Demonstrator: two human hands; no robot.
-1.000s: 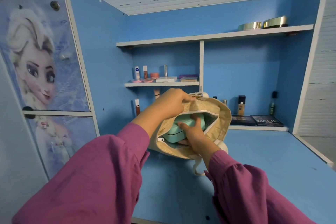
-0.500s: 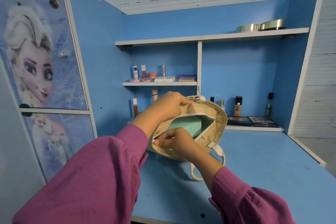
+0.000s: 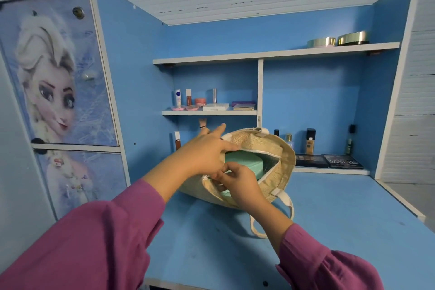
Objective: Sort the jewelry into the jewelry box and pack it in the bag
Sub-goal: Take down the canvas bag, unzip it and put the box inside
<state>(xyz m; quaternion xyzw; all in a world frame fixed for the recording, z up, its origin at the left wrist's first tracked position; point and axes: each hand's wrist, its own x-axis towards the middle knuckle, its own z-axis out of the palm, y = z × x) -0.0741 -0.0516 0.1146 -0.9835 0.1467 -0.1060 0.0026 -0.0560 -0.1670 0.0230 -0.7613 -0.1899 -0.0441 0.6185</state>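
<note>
A beige woven bag [image 3: 280, 167] with white zipper trim stands on the blue desk [image 3: 341, 231], its mouth open towards me. Inside it lies the mint-green jewelry box [image 3: 244, 163], partly hidden by the bag's rim and my hands. My left hand [image 3: 204, 153] rests on the near left edge of the opening, fingers spread, one finger pointing up. My right hand [image 3: 237, 183] pinches the bag's zipper end at the lower left corner of the opening. A white strap [image 3: 286, 205] hangs off the bag's near side.
Cosmetics stand on a small white shelf [image 3: 209, 112] behind the bag. Bottles and dark palettes [image 3: 342, 161] sit on the low ledge at the right. Two round gold tins [image 3: 339, 40] are on the top shelf. A cupboard door [image 3: 61, 77] with a cartoon print is at the left.
My right hand has left the box inside the bag and moved to the zipper end. My left hand has loosened from the bag's top rim and spread its fingers.
</note>
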